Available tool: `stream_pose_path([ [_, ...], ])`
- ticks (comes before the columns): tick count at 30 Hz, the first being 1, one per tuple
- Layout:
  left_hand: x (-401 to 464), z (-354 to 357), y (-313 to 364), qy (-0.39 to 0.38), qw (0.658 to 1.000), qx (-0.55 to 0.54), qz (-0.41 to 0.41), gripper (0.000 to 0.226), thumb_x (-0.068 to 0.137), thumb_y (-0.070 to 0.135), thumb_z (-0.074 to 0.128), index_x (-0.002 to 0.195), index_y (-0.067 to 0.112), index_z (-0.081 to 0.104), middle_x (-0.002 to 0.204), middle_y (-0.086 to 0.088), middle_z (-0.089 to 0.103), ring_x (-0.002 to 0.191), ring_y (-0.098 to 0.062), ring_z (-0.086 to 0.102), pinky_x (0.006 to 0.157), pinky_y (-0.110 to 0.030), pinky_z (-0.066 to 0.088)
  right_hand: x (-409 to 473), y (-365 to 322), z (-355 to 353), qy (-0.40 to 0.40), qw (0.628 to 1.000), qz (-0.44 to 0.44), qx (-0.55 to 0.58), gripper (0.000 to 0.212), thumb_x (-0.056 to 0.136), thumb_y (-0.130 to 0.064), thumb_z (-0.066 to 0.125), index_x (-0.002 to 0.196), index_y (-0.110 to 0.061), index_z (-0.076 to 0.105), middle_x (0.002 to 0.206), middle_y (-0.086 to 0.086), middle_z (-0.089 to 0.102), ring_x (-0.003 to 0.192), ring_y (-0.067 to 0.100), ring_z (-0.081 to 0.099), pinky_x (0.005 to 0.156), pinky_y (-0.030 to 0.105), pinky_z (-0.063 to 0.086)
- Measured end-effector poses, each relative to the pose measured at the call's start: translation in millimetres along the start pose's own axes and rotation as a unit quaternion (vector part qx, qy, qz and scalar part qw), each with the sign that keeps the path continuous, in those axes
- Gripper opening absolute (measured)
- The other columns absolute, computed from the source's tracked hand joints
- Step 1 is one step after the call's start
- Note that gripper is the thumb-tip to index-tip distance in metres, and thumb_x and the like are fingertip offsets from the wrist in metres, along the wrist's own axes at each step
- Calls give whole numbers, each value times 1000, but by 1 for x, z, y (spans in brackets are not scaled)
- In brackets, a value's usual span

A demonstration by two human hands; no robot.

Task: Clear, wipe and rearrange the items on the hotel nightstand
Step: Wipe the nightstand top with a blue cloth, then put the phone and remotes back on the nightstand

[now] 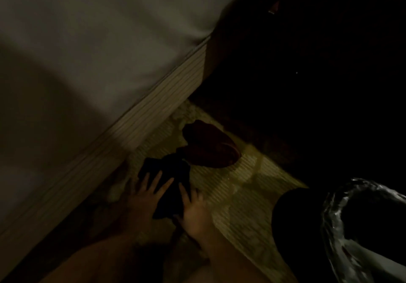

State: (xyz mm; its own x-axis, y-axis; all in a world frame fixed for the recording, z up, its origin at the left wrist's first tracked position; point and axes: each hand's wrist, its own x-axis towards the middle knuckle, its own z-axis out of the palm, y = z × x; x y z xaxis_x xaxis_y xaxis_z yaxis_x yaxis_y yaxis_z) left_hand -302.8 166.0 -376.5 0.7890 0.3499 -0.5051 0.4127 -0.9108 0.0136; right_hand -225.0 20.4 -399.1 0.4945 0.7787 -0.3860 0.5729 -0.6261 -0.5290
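The room is very dim. A dark crumpled cloth [169, 172] lies on the patterned carpet beside the bed. My left hand [145, 192] rests on its left side with fingers spread straight. My right hand [194, 208] lies at the cloth's right edge, fingers extended along it. Just beyond the cloth sits a dark reddish-brown bundle [211, 146] on the floor. The nightstand itself is lost in the darkness at the upper right.
The bed with white sheets [87, 52] and a light wooden frame [153, 111] fills the left. A black bin lined with a shiny plastic bag [342, 227] stands at the lower right. Striped carpet [241, 183] lies between them.
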Motion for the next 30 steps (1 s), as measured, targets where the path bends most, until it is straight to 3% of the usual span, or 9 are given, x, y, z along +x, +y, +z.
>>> stream_pose_path([
  [2, -3, 18, -2, -75, 992, -69, -73, 109, 77, 65, 61, 134, 54, -32, 156, 5, -23, 148, -38, 1, 113, -59, 18, 8, 4, 11, -3, 999, 22, -40, 90, 62, -64, 64, 137, -19, 41, 122, 9, 62, 99, 25, 64, 73, 34, 55],
  [5, 2, 25, -6, -62, 990, -116, -48, 112, 68, 83, 51, 123, 57, -44, 146, 7, -39, 146, -36, -14, 117, -61, 8, 10, -4, -2, -36, 997, 44, -59, 88, 61, -69, 51, 134, -21, 36, 118, 6, 66, 95, 21, 66, 70, 30, 55],
  [9, -2, -4, -10, -24, 999, -33, 24, 118, 50, 97, 42, 149, 46, 3, 161, -2, 9, 146, -43, 13, 95, -77, 32, -2, -7, -44, -25, 992, 16, -124, 93, 73, -62, 52, 149, -21, 17, 149, 19, 35, 132, 39, 39, 102, 49, 39],
  [14, -17, -82, 4, -7, 996, 4, 94, 153, 12, 69, 77, 150, 36, 20, 161, -8, 13, 148, -38, -3, 111, -62, 7, -58, 0, -125, 39, 984, 54, -164, 96, 58, -76, 47, 139, -24, 42, 143, 14, 45, 133, 36, 39, 108, 51, 27],
  [18, -31, -176, 58, 21, 995, 9, 98, 135, 18, 67, 78, 144, 40, 37, 150, -12, 37, 129, -47, 36, 100, -76, 15, -120, 10, -227, 53, 976, 111, -181, 97, 57, -77, 48, 140, -26, 41, 141, 13, 48, 133, 32, 36, 107, 47, 13],
  [22, -25, -267, 129, 54, 984, 24, 171, 121, 35, 79, 56, 147, 47, 20, 154, -9, 31, 126, -48, 40, 99, -78, 12, -196, 36, -328, 113, 963, 163, -184, 95, 67, -82, 33, 145, -28, 30, 144, 6, 45, 129, 28, 47, 109, 44, 30],
  [24, -14, -324, 164, 72, 964, 47, 251, 106, 50, 87, 50, 141, 63, 0, 160, -14, 15, 138, -48, 15, 93, -84, 12, -240, 49, -368, 149, 952, 184, -195, 95, 71, -81, 30, 147, -25, 21, 146, 5, 42, 133, 29, 37, 108, 44, 22],
  [26, -6, -371, 208, 15, 942, -2, 335, 82, 69, 86, 42, 120, 77, -23, 153, -18, -32, 129, -38, -46, 97, -78, -18, -280, 60, -403, 180, 936, 214, -215, 91, 76, -80, 29, 148, -26, 19, 148, 5, 39, 136, 27, 27, 108, 44, 12],
  [30, -21, -417, 295, 162, 923, 39, 346, 108, 54, 98, 33, 148, 43, 25, 160, -11, 19, 148, -37, -3, 109, -63, -11, -338, 79, -451, 253, 894, 272, -249, 91, 78, -80, 28, 150, -26, 20, 153, 5, 28, 139, 29, 22, 109, 46, 17],
])
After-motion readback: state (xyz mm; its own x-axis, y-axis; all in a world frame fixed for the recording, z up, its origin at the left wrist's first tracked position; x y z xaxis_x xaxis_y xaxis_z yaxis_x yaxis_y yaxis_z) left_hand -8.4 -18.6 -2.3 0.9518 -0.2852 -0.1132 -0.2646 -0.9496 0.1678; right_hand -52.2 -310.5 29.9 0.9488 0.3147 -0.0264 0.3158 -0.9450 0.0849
